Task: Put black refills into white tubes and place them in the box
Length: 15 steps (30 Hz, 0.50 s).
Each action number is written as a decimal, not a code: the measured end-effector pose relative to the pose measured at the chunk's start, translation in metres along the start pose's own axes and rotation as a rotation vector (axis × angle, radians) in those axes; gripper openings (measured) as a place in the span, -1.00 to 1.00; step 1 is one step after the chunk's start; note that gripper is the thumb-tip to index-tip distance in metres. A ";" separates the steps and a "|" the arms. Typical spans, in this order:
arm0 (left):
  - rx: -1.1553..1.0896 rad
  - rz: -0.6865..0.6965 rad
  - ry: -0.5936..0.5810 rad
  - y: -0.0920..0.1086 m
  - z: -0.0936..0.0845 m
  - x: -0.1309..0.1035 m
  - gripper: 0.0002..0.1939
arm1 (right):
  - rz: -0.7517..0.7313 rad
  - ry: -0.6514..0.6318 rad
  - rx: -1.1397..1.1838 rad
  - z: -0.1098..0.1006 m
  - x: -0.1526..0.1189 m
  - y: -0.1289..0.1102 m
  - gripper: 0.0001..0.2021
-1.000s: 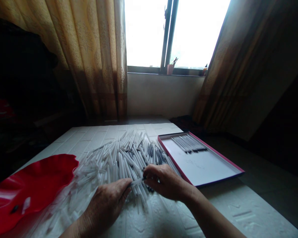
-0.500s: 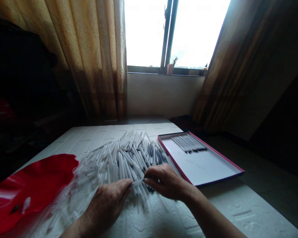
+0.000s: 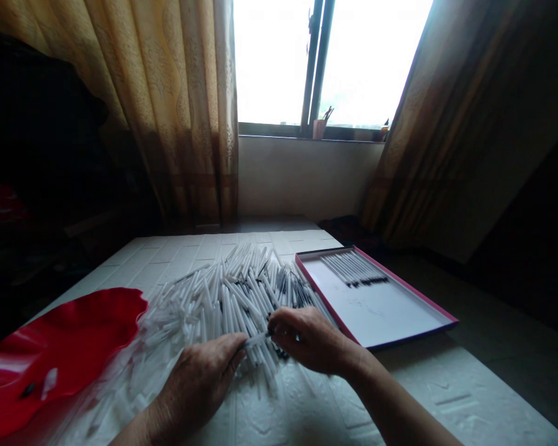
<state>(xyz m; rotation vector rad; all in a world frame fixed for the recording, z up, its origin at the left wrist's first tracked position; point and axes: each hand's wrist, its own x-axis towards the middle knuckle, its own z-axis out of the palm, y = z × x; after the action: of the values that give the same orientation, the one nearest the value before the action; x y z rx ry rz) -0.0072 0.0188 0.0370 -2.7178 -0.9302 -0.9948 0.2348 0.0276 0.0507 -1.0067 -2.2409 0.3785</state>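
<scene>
A slim, pale pen (image 3: 257, 338) with a dark end spans the gap between my two hands. My left hand (image 3: 209, 371) pinches its left end between thumb and fingers. At the dark right end, my right hand (image 3: 302, 337) is closed, its fingertips hiding part of that end. Below and beyond both hands spreads a large loose pile of white pens (image 3: 214, 303), some with black ends. Right of my right hand lies a shallow box lid (image 3: 409, 316) with a pink rim. Inside it, a neat row of pens (image 3: 353, 267) lies with black ends toward me.
A red wavy-edged bowl (image 3: 74, 334) at the left holds a small black piece and a pale piece. The white brick-patterned table (image 3: 465, 390) reaches toward the window wall. Patterned curtains (image 3: 181, 111) hang beside the window, and a pink cup (image 3: 318, 129) stands on the sill.
My right hand has shifted very slightly left and up, and its fingers have turned a little at the pen's dark end. The left hand moved barely. Pile, bowl and lid look unchanged.
</scene>
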 end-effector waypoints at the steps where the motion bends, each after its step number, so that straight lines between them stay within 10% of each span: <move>1: -0.001 -0.002 -0.001 0.000 0.000 0.000 -0.56 | 0.000 -0.002 -0.002 0.000 0.000 0.000 -0.90; 15: 0.012 -0.011 -0.002 0.000 0.000 0.001 -0.54 | 0.000 -0.009 0.017 0.001 -0.001 -0.001 -0.84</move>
<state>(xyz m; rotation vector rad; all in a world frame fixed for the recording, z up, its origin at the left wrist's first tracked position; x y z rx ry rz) -0.0070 0.0192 0.0375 -2.7073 -0.9491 -0.9854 0.2341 0.0261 0.0496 -0.9981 -2.2418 0.4027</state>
